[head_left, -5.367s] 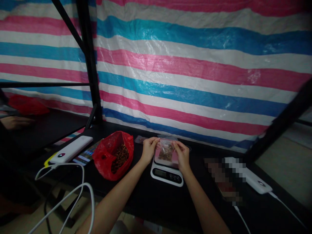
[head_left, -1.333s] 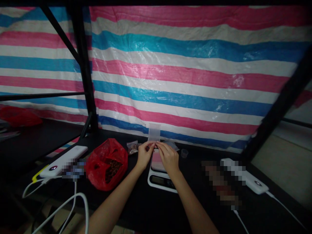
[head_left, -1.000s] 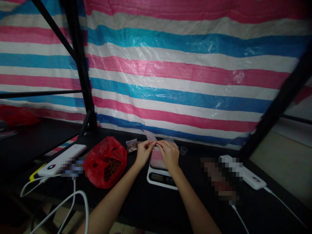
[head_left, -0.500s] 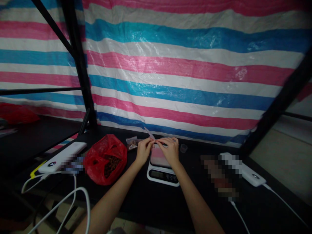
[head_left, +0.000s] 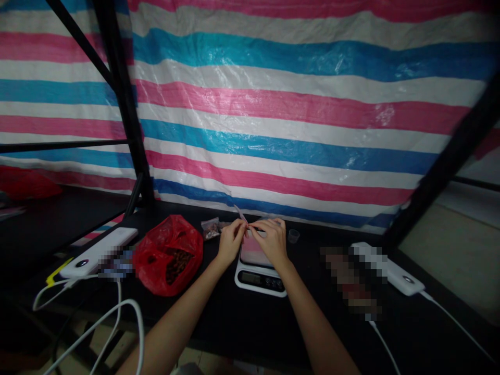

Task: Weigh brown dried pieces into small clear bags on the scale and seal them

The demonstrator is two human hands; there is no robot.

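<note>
- Left forearm and right forearm enter from the bottom edge and converge on the tabletop [head_left: 219, 323], which is black.
- The left hand [head_left: 232, 240] and right hand [head_left: 272, 240] are both closed to a pinch, fingertips meeting above the scale.
- A thin clear plastic sleeve [head_left: 239, 212] is gripped between the fingertips of both hands, its free end rising tilted away from them; its contents, if any, cannot be determined.
- A white digital kitchen scale [head_left: 258, 281] sits directly beneath the hands, its platform showing pink; the source of the colour cannot be determined.
- A red plastic bag [head_left: 167, 255] lies open just left of the left hand, holding dark brown dried pieces [head_left: 176, 263].
- A small clear packet of brown material [head_left: 210, 229] lies just beside the left hand, beyond the red plastic bag.
- A small clear cup [head_left: 294, 236] stands near the right hand, beyond the scale.
- Two white power banks [head_left: 97, 259] [head_left: 406, 281] lie well apart at either side, with white cables [head_left: 117, 317] trailing off the near edge.
- A pixelated patch [head_left: 351, 278] obscures an item on the right; not identifiable.
- A black metal frame post [head_left: 121, 104] stands before a striped pink, blue and white tarpaulin [head_left: 273, 104].
</note>
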